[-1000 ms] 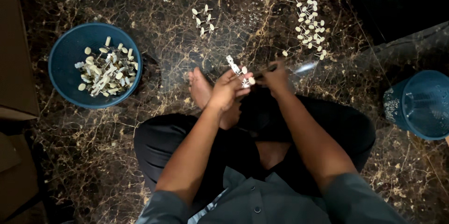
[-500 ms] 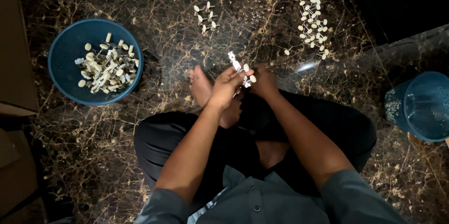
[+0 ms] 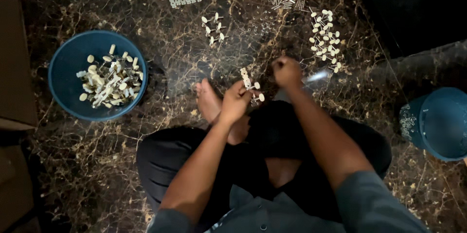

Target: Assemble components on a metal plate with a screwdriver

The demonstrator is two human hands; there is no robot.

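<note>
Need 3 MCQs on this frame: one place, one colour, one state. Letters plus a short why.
1. Where is the bowl of cream-capped parts?
A. On the person's left
B. On the person's right
C. In the lap

2. What colour is that bowl?
A. Red
B. Blue
C. White

3. What is the left hand doing?
A. Resting flat and empty
B. Reaching into the bowl
C. Holding a small assembly

Answers:
1 A, it sits at the left of the floor.
2 B, its wall is blue.
3 C, its fingers grip the cream-capped piece.

The person wears a grey buttoned short-sleeved shirt, black trousers, bare feet.
</note>
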